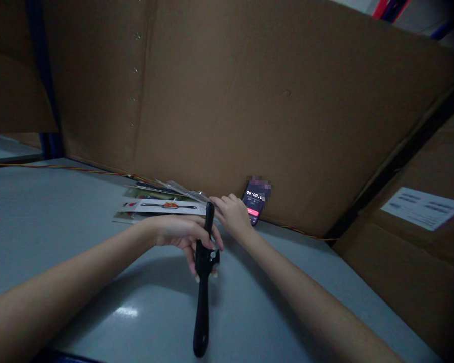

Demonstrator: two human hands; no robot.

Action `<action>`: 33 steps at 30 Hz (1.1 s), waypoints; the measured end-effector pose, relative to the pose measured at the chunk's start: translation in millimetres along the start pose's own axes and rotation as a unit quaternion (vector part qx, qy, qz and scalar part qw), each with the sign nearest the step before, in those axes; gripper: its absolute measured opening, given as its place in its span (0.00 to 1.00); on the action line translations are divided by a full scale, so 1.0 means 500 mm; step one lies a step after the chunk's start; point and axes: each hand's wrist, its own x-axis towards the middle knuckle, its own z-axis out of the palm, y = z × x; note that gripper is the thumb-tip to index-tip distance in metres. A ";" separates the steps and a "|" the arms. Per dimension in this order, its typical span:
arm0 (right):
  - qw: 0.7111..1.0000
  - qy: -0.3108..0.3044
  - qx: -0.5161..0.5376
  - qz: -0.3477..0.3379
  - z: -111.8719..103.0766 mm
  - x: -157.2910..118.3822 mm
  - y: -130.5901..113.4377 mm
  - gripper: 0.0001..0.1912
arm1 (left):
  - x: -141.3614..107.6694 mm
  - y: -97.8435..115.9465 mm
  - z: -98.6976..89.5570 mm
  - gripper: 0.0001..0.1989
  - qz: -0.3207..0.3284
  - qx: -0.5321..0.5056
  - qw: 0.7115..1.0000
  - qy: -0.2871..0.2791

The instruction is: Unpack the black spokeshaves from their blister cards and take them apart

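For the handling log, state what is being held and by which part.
The left hand grips a black strap by its upper part, beside a small metal fitting. The right hand visibly holds nothing.

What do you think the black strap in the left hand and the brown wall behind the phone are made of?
The black strap looks like moulded rubber or silicone, judging by its smooth, soft sheen. The brown wall looks like unfinished cardboard: matte, with a folded seam.
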 end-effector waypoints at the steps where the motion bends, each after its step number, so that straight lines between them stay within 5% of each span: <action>1: 1.000 -0.014 -0.001 -0.015 0.006 0.017 -0.003 0.18 | 0.000 0.000 0.002 0.13 0.008 -0.001 1.000 -0.003; 7: 0.990 -0.103 0.069 -0.062 0.051 0.057 -0.005 0.21 | 0.019 -0.013 -0.006 0.19 0.070 -0.091 0.989 0.091; 10: 0.985 -0.090 0.144 -0.013 0.057 0.043 0.012 0.25 | 0.033 -0.024 -0.017 0.15 0.100 -0.184 0.964 0.162; 13: 0.929 -0.062 0.351 0.102 0.041 0.018 0.034 0.24 | 0.041 -0.032 -0.028 0.13 0.128 -0.253 0.935 0.213; 19: 0.882 -0.135 0.444 0.083 -0.031 -0.057 0.023 0.23 | 0.050 -0.042 -0.025 0.13 0.189 -0.303 0.903 0.237; 22: 0.884 -0.135 0.441 0.078 -0.056 -0.093 -0.011 0.30 | 0.062 -0.049 -0.013 0.10 0.191 -0.291 0.913 0.215; 26: 0.900 -0.086 0.410 0.118 -0.065 -0.127 -0.037 0.26 | 0.073 -0.060 0.004 0.09 0.183 -0.260 0.928 0.195; 33: 0.957 -0.013 0.276 0.088 -0.083 -0.164 -0.027 0.20 | 0.078 -0.069 0.022 0.10 0.164 -0.177 0.939 0.245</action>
